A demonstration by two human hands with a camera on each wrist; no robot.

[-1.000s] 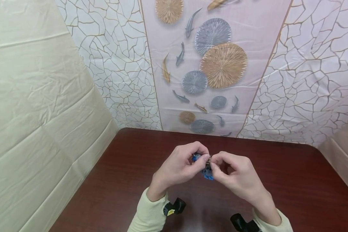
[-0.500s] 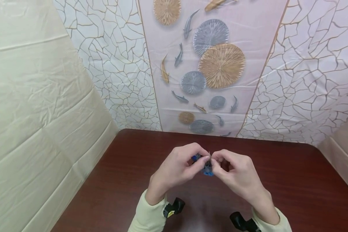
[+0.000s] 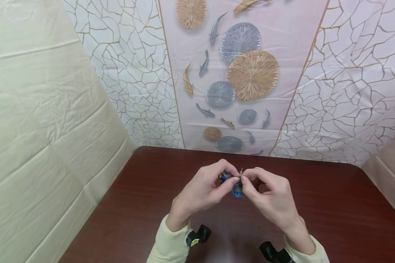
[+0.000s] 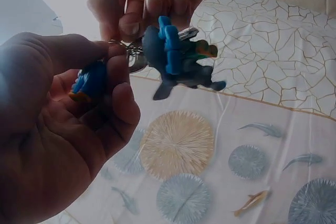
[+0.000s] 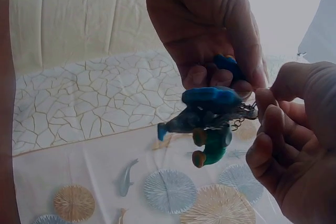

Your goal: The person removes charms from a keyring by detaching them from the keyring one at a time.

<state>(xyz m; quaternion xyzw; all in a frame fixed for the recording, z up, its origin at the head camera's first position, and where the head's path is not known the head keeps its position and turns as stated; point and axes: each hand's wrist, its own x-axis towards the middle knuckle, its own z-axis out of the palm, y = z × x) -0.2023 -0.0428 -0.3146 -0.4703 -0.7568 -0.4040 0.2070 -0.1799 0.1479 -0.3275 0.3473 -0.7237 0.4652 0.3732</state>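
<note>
Above the table, both hands work at a bunch of small figurine keychains. My left hand [image 3: 205, 184] pinches metal links between thumb and forefinger, a blue figurine [image 4: 92, 81] tucked inside its curled fingers. Fingertip to fingertip with it, my right hand [image 3: 271, 195] pinches the metal ring [image 3: 241, 172], part of which sticks up between the hands. A grey figurine with bright blue parts [image 4: 170, 51] dangles below, beside a green piece with orange ends [image 5: 215, 148]. Short chains [image 5: 247, 113] join them near the fingertips. The fingers hide much of the ring.
The dark red-brown table [image 3: 145, 226] lies beneath the hands. Behind it hangs a patterned cloth [image 3: 230, 109], with a plain cream cloth [image 3: 52, 146] along the left side. Black wrist cameras [image 3: 202, 232] sit at both cuffs.
Both hands stay close together with small finger shifts. The metal ring has turned and now pokes up above the fingertips. The dangling blue-grey figurine sits slightly higher.
</note>
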